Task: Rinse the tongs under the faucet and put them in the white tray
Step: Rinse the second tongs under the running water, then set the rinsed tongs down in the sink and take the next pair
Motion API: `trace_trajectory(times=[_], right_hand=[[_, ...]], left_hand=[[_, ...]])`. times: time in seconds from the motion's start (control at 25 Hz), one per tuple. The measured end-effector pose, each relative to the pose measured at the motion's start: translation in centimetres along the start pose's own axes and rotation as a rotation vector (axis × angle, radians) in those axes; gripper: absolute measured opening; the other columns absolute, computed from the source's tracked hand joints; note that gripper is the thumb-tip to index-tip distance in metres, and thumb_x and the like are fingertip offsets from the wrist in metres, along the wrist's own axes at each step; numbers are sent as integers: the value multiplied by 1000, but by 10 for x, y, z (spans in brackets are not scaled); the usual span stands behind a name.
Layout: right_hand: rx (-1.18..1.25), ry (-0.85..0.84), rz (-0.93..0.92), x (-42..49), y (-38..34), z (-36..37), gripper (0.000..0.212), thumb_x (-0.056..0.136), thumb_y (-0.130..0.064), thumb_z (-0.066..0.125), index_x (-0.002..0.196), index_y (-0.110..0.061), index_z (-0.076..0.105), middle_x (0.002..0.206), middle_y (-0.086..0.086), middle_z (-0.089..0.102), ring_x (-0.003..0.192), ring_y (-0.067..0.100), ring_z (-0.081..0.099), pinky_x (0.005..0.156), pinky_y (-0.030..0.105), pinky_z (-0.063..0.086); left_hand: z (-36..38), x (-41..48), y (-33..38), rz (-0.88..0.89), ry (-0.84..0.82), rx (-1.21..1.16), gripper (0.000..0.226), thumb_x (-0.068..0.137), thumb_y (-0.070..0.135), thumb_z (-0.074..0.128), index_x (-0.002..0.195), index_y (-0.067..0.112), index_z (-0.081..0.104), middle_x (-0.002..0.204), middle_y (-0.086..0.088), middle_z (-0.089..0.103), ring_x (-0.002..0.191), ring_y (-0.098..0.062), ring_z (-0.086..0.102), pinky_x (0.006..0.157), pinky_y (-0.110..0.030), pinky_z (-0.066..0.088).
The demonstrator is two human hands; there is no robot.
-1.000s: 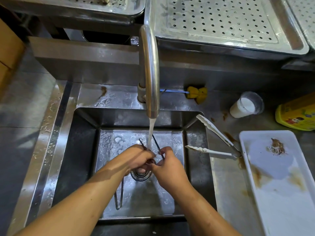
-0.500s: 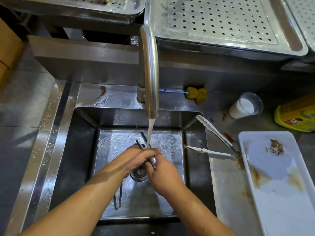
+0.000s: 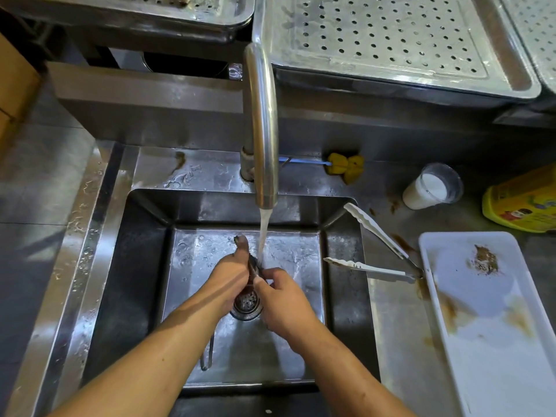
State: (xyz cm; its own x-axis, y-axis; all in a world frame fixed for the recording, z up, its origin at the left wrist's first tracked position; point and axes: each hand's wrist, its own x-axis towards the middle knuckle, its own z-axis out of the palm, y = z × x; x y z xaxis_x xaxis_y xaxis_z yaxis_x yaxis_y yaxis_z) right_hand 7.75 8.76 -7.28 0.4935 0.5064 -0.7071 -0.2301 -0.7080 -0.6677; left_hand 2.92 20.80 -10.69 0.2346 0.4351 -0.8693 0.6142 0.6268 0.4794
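Observation:
Water runs from the steel faucet (image 3: 261,124) into the sink (image 3: 144,284). Under the stream, above the drain, my left hand (image 3: 230,276) and my right hand (image 3: 281,299) both grip a pair of small dark metal tongs (image 3: 253,266). The tongs' arms are pressed together and mostly hidden by my fingers; one tip shows by my left thumb. A second, larger pair of tongs with white tips (image 3: 379,251) lies open across the sink's right rim. The white tray (image 3: 493,326), stained brown, sits on the counter to the right.
A thin metal utensil (image 3: 207,353) lies on the sink floor beneath my left forearm. Behind the sink lie a yellow sponge brush (image 3: 344,167), a plastic cup of white liquid (image 3: 431,188) and a yellow container (image 3: 523,203). Perforated steel trays (image 3: 391,40) stand at the back.
The small tongs' arms, spread apart under the water a second ago, are now squeezed together between my hands. My left thumb has slid up along them.

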Motion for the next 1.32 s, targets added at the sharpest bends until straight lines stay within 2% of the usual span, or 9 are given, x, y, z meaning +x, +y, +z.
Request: trace_trajectory(times=[0.16,0.32,0.44,0.6,0.8,0.96,1.08,1.24,1.32], right_hand=[[107,49,-3,-7,11,-10,10,101,-26,60,111,-28,64,89,-1,76,51,4,59,54,27,46],[22,124,-112,-17,17,-15,17,101,-25,61,99,-42,63,88,-10,76,63,3,65,63,30,54],[72,91,-151,-21,13,-16,14,101,-22,62,100,-36,65,77,-9,73,56,1,60,57,26,47],[257,40,-61,-19,8,-25,8,103,-14,60,103,-18,67,77,6,69,43,6,47,44,21,37],[-264,143,-207,-22,17,-27,11,97,-27,66,106,-32,61,82,-8,69,69,2,61,58,17,42],[-489,229,-319,-21,15,-17,26,94,-33,65,117,-38,53,95,-14,60,86,15,63,66,29,42],[-618,110,-352,-21,0,-13,38,95,-44,62,132,-35,57,116,-4,62,100,24,67,83,40,54],[-230,72,-184,7,-69,-31,50,99,-36,59,145,-18,55,121,9,71,93,17,70,80,34,56],[13,119,-144,30,-114,-44,26,100,-20,56,122,-8,62,99,6,70,80,5,67,72,25,55]], left_hand=[[-10,-6,-2,73,-273,10,37,102,36,65,107,0,71,102,-23,81,73,-29,75,57,-36,59],[1,-9,5,101,-162,27,42,106,42,56,95,4,72,86,-22,79,48,-18,64,58,-35,51],[12,-15,8,72,-90,-154,45,108,38,51,78,9,69,70,-13,73,46,-19,66,45,-24,52],[6,-19,4,134,-230,-173,27,105,31,62,94,8,71,81,-9,77,71,-23,72,70,-38,56],[3,-18,6,72,-157,40,44,104,46,57,87,9,73,74,-8,75,56,-22,66,57,-30,50],[2,-20,0,-5,-324,89,37,91,31,69,112,0,74,89,-18,76,71,-31,66,63,-34,48],[-8,-9,-5,-24,-267,-19,22,94,22,61,96,4,74,80,-17,74,57,-26,66,56,-33,51],[-33,10,-25,7,-155,-6,30,88,24,68,103,-2,68,73,-14,77,55,-26,71,53,-36,60],[-42,16,-36,45,-85,111,49,70,25,72,110,2,59,66,-11,74,48,-21,68,45,-29,53]])
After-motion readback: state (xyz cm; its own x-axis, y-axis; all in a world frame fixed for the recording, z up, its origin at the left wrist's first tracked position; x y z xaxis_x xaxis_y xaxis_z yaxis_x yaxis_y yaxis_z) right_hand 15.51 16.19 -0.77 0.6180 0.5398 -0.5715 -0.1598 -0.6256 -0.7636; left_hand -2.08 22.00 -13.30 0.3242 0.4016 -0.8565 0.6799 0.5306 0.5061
